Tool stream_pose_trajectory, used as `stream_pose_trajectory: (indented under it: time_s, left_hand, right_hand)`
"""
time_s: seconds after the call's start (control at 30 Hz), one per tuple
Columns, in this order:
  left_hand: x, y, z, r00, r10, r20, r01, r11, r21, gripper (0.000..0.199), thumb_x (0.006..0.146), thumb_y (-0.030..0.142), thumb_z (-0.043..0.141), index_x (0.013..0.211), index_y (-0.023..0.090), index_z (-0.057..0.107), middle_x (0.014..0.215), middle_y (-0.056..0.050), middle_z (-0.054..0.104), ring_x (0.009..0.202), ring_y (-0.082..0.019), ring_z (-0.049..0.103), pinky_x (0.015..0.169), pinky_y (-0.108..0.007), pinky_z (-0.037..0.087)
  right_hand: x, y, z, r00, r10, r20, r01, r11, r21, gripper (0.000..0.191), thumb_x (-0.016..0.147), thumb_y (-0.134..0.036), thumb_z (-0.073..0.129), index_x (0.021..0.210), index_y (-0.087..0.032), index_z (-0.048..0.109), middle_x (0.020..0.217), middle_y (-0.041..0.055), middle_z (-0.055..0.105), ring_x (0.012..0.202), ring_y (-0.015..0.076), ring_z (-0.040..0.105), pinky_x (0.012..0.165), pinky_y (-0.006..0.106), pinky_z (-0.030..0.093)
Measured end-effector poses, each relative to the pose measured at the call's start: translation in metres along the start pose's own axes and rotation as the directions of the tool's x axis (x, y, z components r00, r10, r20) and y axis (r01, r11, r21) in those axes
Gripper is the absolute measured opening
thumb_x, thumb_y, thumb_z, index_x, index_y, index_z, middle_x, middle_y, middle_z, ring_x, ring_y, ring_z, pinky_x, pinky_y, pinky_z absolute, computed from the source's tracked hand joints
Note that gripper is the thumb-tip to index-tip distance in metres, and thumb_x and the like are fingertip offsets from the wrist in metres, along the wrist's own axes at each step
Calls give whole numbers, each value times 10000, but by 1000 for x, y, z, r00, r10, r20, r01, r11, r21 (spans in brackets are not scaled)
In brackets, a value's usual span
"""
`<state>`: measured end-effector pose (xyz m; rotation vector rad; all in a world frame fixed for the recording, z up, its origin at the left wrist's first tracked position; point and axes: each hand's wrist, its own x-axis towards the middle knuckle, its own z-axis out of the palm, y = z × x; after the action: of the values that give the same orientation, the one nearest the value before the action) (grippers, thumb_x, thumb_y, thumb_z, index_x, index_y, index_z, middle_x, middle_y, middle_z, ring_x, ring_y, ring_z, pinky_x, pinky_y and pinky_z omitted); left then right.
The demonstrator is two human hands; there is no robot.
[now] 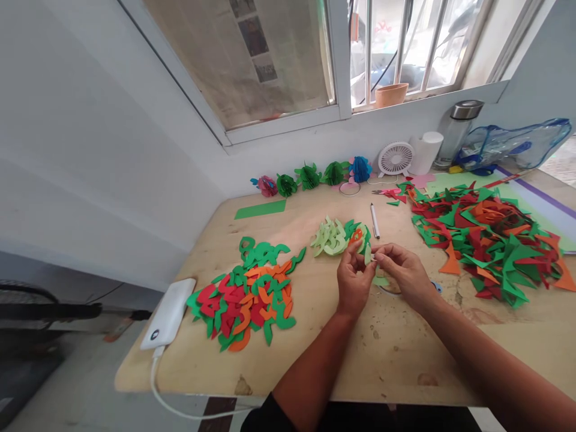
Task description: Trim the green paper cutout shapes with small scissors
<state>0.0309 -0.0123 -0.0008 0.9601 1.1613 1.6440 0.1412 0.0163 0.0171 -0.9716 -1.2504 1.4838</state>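
Observation:
Both my hands meet above the middle of the table, fingers pinched. Between the fingertips of my left hand is a small light-green paper piece. My right hand pinches at the right edge of that same piece; its fingertips partly hide it. Just beyond my left hand lies a small pile of pale-green paper cutouts, with darker green and orange ones beside it. Beneath my hands, partly covered, are another light-green scrap and what looks like a blue scissors handle.
Red, green and orange cutouts are heaped at left, near a white power bank. Paper scraps spread at right. A pen lies beyond my hands. Honeycomb paper figures, a small fan and a bottle line the wall.

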Motion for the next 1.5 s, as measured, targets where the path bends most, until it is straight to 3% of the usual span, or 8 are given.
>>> stream_pose_trajectory:
  time_s: [0.4,0.57,0.7,0.83,0.97,1.1,1.27,1.5]
  left_hand:
    - [-4,0,1,998,7,57,-15,988,151,458,716,228,658,1160,181,558,622,50,464,572,-81,448,582,-203,397]
    - [1,10,-1,996,-65,-59,68,996,51,176,725,262,631,859,149,636,660,9,557,590,-88,497,586,-209,408]
    - [1,14,2,974,-224,29,225,967,-115,197,719,310,630,644,132,592,632,-13,589,565,-95,517,573,-222,413]
    - [-1,9,3,915,-316,251,380,884,-272,196,713,314,661,735,120,640,649,-24,618,572,-104,539,597,-232,420]
    - [-2,8,0,798,-334,501,536,774,-337,263,776,349,606,839,98,654,725,-84,659,621,-145,585,635,-273,437]
    - [-2,13,-3,709,-331,623,627,699,-343,289,773,384,611,789,97,638,659,-73,623,606,-155,582,630,-288,432]
    - [-2,16,-3,754,-392,528,609,718,-336,259,611,304,763,736,123,625,603,-11,568,562,-110,537,601,-259,406]
    - [1,26,2,905,-402,139,424,881,-210,287,502,336,788,605,132,614,560,21,546,507,-53,428,510,-202,337]
  right_hand:
    - [0,-1,2,997,27,-73,-27,1000,0,284,647,-424,745,697,-168,634,638,-1,597,591,110,537,553,224,429]
    - [-1,-4,1,977,173,-123,-152,975,160,295,620,-416,766,718,-178,623,566,-35,537,436,63,430,380,186,320]
    - [-2,-7,1,982,189,-30,-170,934,313,256,629,-375,773,706,-185,619,613,-18,570,494,81,489,410,189,378]
    - [-3,-11,0,981,187,40,-188,908,375,238,631,-338,782,689,-177,616,568,-31,540,472,57,448,414,168,381]
    - [-4,-15,-1,966,228,120,-257,879,401,244,658,-354,761,708,-178,599,455,-83,421,354,21,301,324,145,284]
    - [-5,-15,-3,959,228,166,-275,888,369,255,679,-385,732,717,-194,568,515,-65,513,297,41,374,268,167,279]
    - [-4,-14,-4,960,222,171,-267,911,316,272,676,-416,722,730,-210,554,781,6,664,430,88,513,337,209,398]
    - [1,-10,-5,989,135,60,-146,951,273,227,670,-386,738,688,-205,602,908,41,691,733,134,592,701,270,484]
